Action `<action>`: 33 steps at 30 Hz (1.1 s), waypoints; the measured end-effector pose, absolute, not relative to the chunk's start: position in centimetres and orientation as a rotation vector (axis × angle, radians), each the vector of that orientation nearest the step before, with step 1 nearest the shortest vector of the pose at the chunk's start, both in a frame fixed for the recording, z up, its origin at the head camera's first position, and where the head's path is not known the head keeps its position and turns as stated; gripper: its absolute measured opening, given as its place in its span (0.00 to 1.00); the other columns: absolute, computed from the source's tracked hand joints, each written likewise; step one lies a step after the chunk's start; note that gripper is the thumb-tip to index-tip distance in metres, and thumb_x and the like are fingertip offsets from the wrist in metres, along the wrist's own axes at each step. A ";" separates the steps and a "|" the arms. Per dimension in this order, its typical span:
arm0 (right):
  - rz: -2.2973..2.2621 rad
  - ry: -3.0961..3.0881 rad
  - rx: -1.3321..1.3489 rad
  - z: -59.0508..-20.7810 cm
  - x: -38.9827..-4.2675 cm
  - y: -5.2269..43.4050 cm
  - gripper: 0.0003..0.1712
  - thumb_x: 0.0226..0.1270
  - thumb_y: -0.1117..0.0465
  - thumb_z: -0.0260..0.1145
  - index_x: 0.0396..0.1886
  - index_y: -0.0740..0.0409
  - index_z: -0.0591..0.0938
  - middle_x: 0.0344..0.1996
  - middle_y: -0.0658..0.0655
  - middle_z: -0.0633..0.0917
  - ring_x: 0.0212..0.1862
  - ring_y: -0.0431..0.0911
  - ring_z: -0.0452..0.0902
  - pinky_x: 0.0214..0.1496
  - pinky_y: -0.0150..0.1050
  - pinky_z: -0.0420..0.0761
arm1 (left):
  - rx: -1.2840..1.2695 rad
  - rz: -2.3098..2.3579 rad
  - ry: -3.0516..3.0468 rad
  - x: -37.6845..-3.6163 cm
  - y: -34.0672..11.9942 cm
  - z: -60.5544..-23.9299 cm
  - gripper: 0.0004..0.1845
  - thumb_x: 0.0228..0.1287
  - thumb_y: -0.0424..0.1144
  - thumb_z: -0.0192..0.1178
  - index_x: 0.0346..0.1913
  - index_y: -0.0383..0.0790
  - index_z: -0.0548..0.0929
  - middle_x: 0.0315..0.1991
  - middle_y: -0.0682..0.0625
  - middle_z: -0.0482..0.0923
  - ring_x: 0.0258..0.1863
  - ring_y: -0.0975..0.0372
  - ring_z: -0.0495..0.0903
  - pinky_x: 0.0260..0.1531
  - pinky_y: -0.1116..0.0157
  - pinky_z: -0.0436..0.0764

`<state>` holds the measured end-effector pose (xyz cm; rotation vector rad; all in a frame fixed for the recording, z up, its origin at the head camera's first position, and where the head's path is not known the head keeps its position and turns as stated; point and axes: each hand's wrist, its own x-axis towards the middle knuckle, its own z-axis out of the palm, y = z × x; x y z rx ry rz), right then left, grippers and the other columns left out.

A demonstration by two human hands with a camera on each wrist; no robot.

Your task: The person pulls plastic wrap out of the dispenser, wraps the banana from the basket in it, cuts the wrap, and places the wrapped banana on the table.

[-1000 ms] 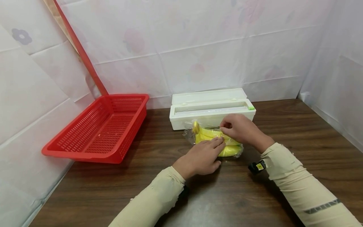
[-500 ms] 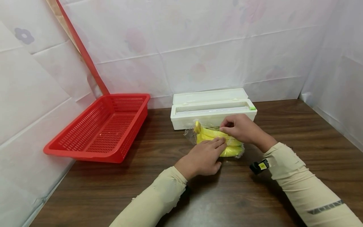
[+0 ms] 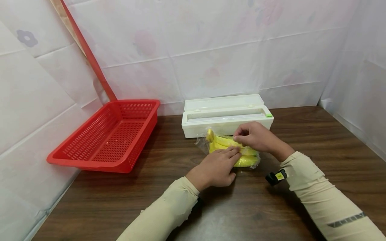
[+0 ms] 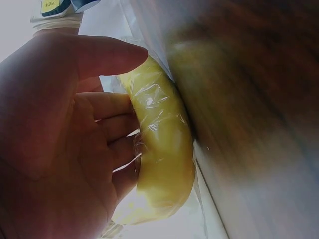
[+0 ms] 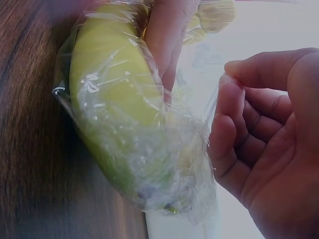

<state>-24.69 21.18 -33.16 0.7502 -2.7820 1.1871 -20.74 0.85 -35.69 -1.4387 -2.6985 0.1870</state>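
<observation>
A bunch of yellow bananas (image 3: 245, 161) lies on the table, covered in clear plastic wrap (image 3: 201, 144). My left hand (image 3: 214, 169) rests its extended fingers across the bunch, and the thumb lies along the near side. In the left wrist view, the wrap shines over the nearest banana (image 4: 164, 129). Over the far right part of the bunch, my right hand (image 3: 254, 137) pinches the wrap between thumb and forefinger, its other fingers curled in. The right wrist view shows crumpled wrap (image 5: 184, 164) gathered around the greenish banana tips.
Just behind the bananas stands a white plastic wrap dispenser box (image 3: 223, 128) with its lid (image 3: 223, 102) raised and a roll inside. A red perforated basket (image 3: 81, 164) sits at the left. Patterned sheeting (image 3: 211, 50) walls in the wooden table (image 3: 169, 140).
</observation>
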 end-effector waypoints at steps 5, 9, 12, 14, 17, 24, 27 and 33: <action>1.197 -2.812 0.780 -33.2 -24.6 21.0 0.06 0.70 0.63 0.65 0.35 0.59 0.86 0.28 0.53 0.84 0.31 0.47 0.77 0.31 0.39 0.76 | -1.433 0.215 -2.705 -20.7 0.8 -35.7 0.35 0.70 0.50 0.56 0.76 0.40 0.64 0.76 0.48 0.59 0.75 0.58 0.57 0.71 0.62 0.59; 1.201 -2.825 0.818 -33.2 -24.7 20.9 0.05 0.70 0.64 0.66 0.34 0.59 0.86 0.26 0.54 0.84 0.29 0.46 0.77 0.30 0.39 0.76 | -1.431 0.233 -2.708 -20.6 0.9 -35.7 0.35 0.70 0.51 0.56 0.76 0.41 0.64 0.76 0.49 0.59 0.76 0.59 0.56 0.71 0.62 0.59; 1.212 -2.829 0.849 -33.2 -24.7 20.7 0.05 0.69 0.64 0.66 0.33 0.60 0.87 0.25 0.53 0.84 0.28 0.45 0.75 0.29 0.38 0.75 | -1.432 0.235 -2.717 -20.6 0.9 -35.6 0.36 0.70 0.51 0.56 0.76 0.41 0.63 0.77 0.49 0.59 0.76 0.59 0.55 0.71 0.62 0.58; 1.215 -2.833 0.857 -33.4 -24.7 20.6 0.05 0.68 0.65 0.67 0.33 0.59 0.87 0.26 0.52 0.85 0.28 0.45 0.75 0.29 0.38 0.75 | -1.432 0.234 -2.722 -20.6 0.9 -35.7 0.36 0.70 0.52 0.56 0.76 0.41 0.63 0.77 0.49 0.58 0.76 0.60 0.54 0.71 0.62 0.58; 1.209 -2.846 0.855 -33.6 -24.7 20.3 0.04 0.67 0.65 0.67 0.32 0.57 0.87 0.27 0.50 0.86 0.29 0.44 0.76 0.31 0.38 0.76 | -1.431 0.243 -2.729 -20.6 0.9 -35.7 0.37 0.70 0.52 0.56 0.76 0.41 0.63 0.77 0.49 0.58 0.76 0.61 0.54 0.71 0.63 0.58; 1.230 -2.857 0.846 -33.9 -24.8 20.4 0.05 0.66 0.64 0.68 0.32 0.56 0.88 0.29 0.50 0.87 0.30 0.45 0.76 0.32 0.38 0.77 | -1.475 0.194 -2.730 -21.0 0.7 -35.9 0.38 0.70 0.53 0.57 0.77 0.39 0.61 0.77 0.47 0.57 0.76 0.59 0.55 0.72 0.62 0.57; 1.258 -2.853 0.843 -33.9 -24.8 20.5 0.05 0.67 0.63 0.68 0.32 0.55 0.88 0.28 0.51 0.86 0.29 0.45 0.75 0.31 0.37 0.76 | -1.509 0.084 -2.716 -21.4 0.3 -35.9 0.35 0.70 0.51 0.58 0.74 0.38 0.65 0.75 0.47 0.62 0.73 0.58 0.62 0.70 0.63 0.61; 1.263 -2.819 0.833 -33.8 -24.7 20.5 0.05 0.66 0.64 0.68 0.31 0.55 0.88 0.29 0.50 0.86 0.29 0.44 0.74 0.30 0.35 0.75 | -1.570 -0.145 -2.671 -22.2 -0.2 -35.8 0.30 0.70 0.46 0.59 0.70 0.36 0.70 0.69 0.46 0.68 0.67 0.58 0.69 0.66 0.65 0.66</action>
